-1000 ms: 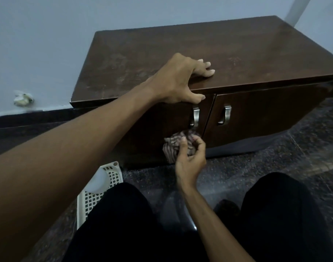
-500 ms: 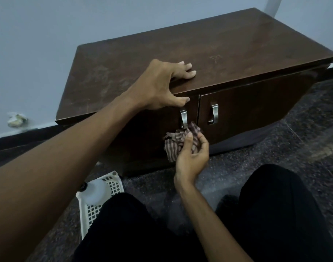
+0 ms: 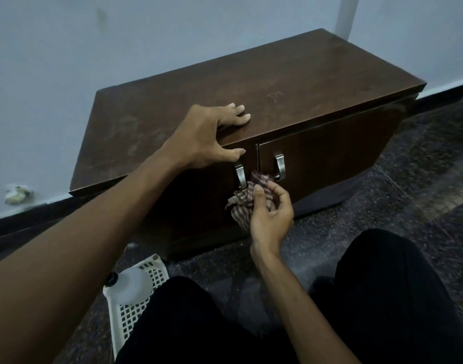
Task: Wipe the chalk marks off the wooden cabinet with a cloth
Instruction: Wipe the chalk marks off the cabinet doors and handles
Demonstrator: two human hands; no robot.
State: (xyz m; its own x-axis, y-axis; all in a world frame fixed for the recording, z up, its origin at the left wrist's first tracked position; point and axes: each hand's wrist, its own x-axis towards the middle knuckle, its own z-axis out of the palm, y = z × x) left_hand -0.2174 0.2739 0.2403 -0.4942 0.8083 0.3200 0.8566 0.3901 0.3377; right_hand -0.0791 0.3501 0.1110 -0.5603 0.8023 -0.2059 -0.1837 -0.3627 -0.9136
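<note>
The dark wooden cabinet [image 3: 317, 82] stands low against the wall, with two doors and metal handles [image 3: 280, 166]. Faint pale chalk marks [image 3: 275, 97] show mid-top, and whitish smudges [image 3: 127, 132] lie on the left of the top. My left hand [image 3: 204, 137] rests on the front edge, fingers flat on top and thumb against the left door. My right hand [image 3: 271, 219] holds a crumpled striped cloth [image 3: 240, 206] in front of the doors, just below the left handle [image 3: 239, 176].
A white plastic basket [image 3: 135, 319] with a pale bottle [image 3: 130, 286] lies on the dark speckled floor at lower left. My knees in black trousers fill the bottom. A small crumpled object [image 3: 16, 194] sits by the wall at far left.
The view has shifted, so the cabinet appears further right and up. My right hand has lifted the cloth slightly toward the handles. My left hand stays on the cabinet edge.
</note>
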